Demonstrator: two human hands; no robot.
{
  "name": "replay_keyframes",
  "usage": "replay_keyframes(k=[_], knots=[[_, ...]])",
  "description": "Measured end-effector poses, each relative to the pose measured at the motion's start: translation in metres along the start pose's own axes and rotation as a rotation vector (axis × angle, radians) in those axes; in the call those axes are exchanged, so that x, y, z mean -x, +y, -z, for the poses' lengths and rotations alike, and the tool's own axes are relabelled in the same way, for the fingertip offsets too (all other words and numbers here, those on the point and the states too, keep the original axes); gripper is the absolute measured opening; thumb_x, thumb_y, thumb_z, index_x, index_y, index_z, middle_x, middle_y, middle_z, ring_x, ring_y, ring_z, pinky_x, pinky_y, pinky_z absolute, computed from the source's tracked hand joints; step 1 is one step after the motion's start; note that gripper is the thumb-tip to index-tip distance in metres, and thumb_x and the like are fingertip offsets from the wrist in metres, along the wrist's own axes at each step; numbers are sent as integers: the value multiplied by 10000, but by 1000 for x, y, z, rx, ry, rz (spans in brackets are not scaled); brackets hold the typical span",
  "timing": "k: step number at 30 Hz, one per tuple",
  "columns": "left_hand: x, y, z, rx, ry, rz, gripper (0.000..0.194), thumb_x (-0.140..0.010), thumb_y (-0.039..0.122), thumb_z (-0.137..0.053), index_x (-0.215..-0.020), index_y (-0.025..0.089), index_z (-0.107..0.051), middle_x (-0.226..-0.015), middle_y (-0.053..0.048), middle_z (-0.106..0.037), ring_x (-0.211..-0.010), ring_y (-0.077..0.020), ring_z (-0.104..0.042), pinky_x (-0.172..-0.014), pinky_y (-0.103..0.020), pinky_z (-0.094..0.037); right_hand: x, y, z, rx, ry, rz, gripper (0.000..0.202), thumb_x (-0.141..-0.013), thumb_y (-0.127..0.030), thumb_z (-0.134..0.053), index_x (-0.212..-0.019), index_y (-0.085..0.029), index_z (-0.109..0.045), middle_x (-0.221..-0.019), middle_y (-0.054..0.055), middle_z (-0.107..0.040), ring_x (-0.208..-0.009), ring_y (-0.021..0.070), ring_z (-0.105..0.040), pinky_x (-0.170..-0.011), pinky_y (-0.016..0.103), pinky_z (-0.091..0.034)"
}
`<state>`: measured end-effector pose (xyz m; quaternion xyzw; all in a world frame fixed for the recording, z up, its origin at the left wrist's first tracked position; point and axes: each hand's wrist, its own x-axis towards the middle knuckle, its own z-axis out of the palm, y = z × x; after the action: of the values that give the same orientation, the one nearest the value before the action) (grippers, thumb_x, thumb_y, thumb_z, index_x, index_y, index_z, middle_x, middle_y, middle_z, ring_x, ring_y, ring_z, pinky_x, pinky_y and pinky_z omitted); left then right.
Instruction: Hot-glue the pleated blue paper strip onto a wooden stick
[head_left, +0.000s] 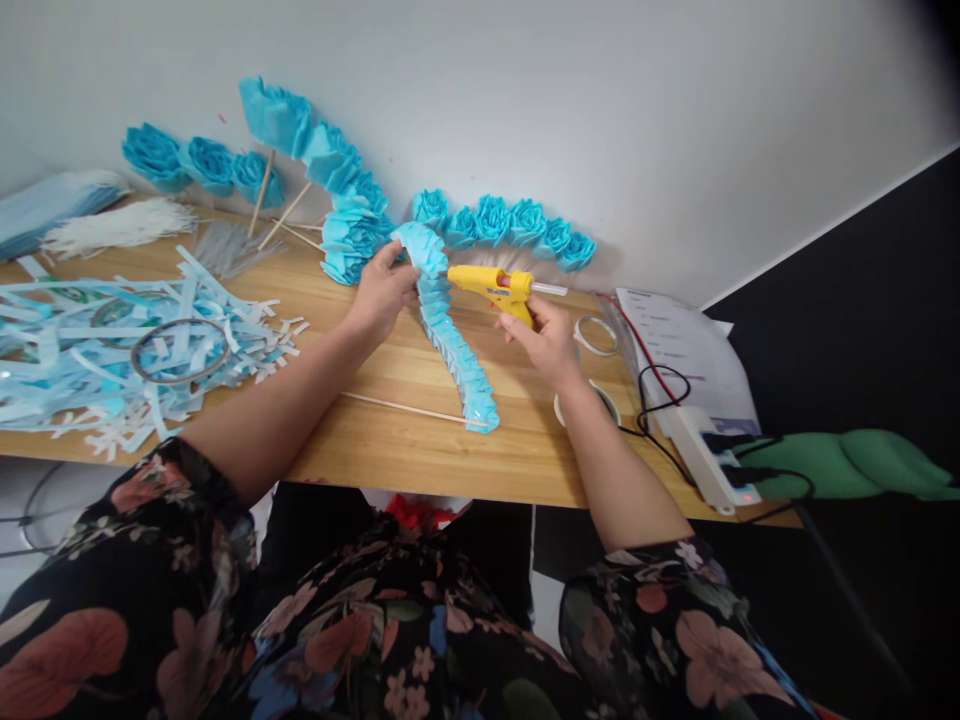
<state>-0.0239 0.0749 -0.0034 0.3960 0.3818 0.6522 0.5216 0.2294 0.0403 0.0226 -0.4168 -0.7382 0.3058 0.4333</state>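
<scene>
My left hand (381,292) pinches the upper end of a pleated light-blue paper strip (448,340). From there the strip curves down across the table toward the front edge. A thin wooden stick (405,407) lies with its right tip at the strip's lower end. In my right hand (551,340) is a yellow glue gun (491,283), its fingers wrapped round the handle. The nozzle points left and is close to the strip's upper part; whether it touches cannot be made out. A clear glue stick (549,289) protrudes from the gun's back.
Blue paper flowers (493,218) line the wall, some on wooden sticks. Paper scraps (150,340) with a ring (180,350) cover the table's left. Tape rolls (597,336), paper sheets (675,345) and a power strip (709,455) with cables occupy the right.
</scene>
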Motion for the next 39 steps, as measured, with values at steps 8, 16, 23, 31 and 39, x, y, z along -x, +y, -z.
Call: replay_keyframes(k=[8, 16, 23, 31, 39], knots=[[1, 0, 1, -12, 1, -2, 487, -735, 147, -706, -1219, 190, -678, -994, -58, -768, -982, -243, -766, -984, -421, -625, 0, 2, -1, 8, -7, -3, 324, -866, -528, -728, -877, -204, -727, -696, -1, -686, -629, 150, -584, -632, 306, -444], [2, 2, 1, 13, -31, 18, 535, -744, 153, -731, -1275, 180, -668, -1001, -75, -769, -970, -259, -773, -952, -433, -633, 0, 5, -2, 36, -20, -25, 337, -865, -531, -732, -939, -202, -738, -701, -2, -680, -633, 152, -569, -637, 312, -435], [2, -1, 1, 9, -72, 48, 548, -759, 167, -752, -1301, 172, -666, -1043, -84, -779, -1011, -275, -778, -952, -434, -629, 1, 1, -3, 35, -29, -25, 289, -863, -473, -706, -935, -195, -742, -696, 4, -691, -640, 160, -579, -648, 319, -439], [-1, -5, 3, 11, -105, 40, 470, -820, 196, -762, -1281, 179, -671, -1004, -57, -790, -924, -227, -780, -887, -363, -636, 1, 2, -3, 38, -25, -24, 313, -873, -476, -703, -1009, -198, -750, -717, 6, -703, -649, 169, -596, -660, 329, -453], [1, -3, 1, 33, -99, 27, 466, -794, 194, -764, -1253, 206, -680, -1005, -57, -781, -991, -252, -771, -895, -374, -630, 0, 4, -4, 36, -24, -12, 315, -871, -507, -715, -953, -205, -755, -714, 7, -702, -643, 163, -579, -635, 322, -445]])
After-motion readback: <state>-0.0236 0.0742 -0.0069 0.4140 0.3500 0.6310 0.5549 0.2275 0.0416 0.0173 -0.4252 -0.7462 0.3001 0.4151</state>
